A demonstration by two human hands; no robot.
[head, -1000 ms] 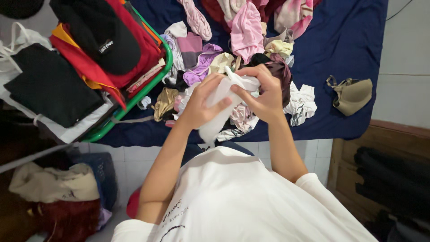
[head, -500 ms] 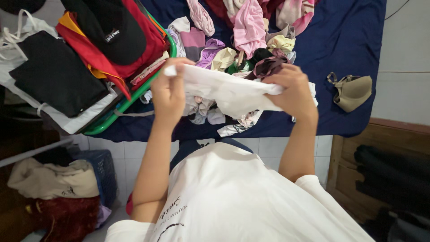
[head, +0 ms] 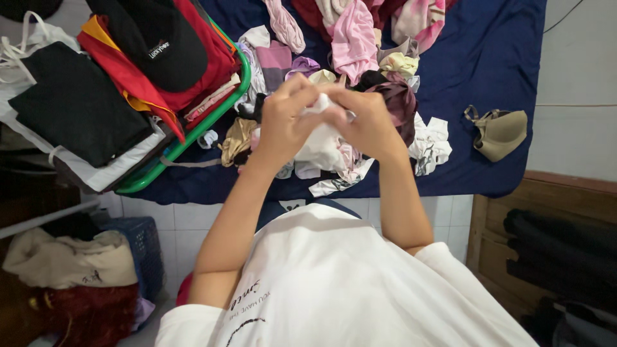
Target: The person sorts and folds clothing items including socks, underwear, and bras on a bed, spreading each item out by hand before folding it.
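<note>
Blue-sheeted bed is carrying a heap of clothes as the left hand and right hand are gripping a white garment, stretched wide half a second ago, now bunched between them, suggesting a fold.

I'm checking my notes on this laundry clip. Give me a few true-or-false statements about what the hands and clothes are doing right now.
1. Both hands hold a white cloth. True.
2. The left hand and right hand are spread far apart. False: they meet, bunching the cloth.
3. A beige bra lies alone on the blue sheet. True.
4. The green basket is bare. False: red and black clothes fill it.
5. A pink garment lies in the pile beyond the hands. True.
</note>
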